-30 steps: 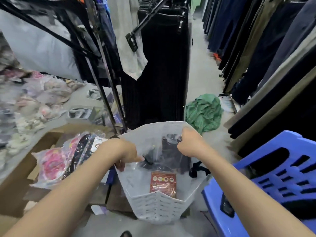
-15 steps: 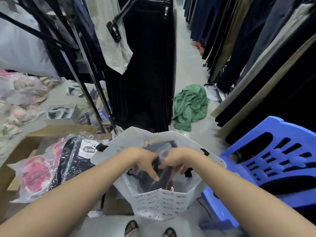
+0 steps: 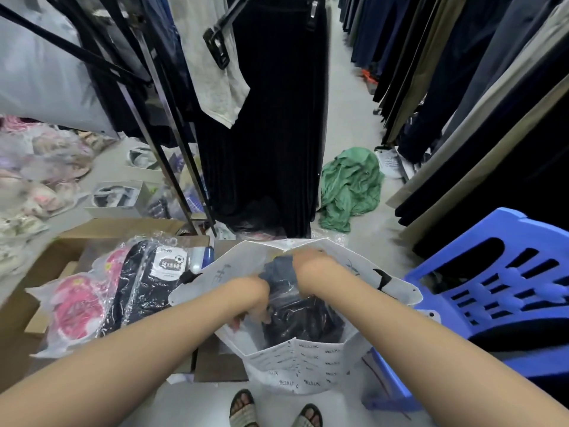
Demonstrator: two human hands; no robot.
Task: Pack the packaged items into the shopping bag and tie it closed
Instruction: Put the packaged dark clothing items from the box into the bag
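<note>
A white printed shopping bag [image 3: 295, 362] stands open on the floor in front of me. Both hands reach into its mouth. My left hand [image 3: 251, 298] and my right hand [image 3: 309, 272] are closed on a dark garment in clear plastic wrap [image 3: 300, 318] that sits inside the bag. The fingertips are partly hidden by the wrap. Left of the bag, more packaged items lie on cardboard: a dark package with a round label [image 3: 147, 288] and a pink patterned package [image 3: 77, 306].
A blue plastic chair [image 3: 498, 288] stands right of the bag. Cardboard boxes [image 3: 37, 272] are at left. A black skirt [image 3: 264, 118] hangs on a rack ahead, a green cloth [image 3: 351, 186] lies on the floor, and hanging trousers [image 3: 462, 87] line the right. My sandalled feet [image 3: 243, 408] are below.
Both hands came together from the bag's rim into its mouth and are now pressed deeper on the wrapped dark garment. The red label seen inside the bag is now covered.
</note>
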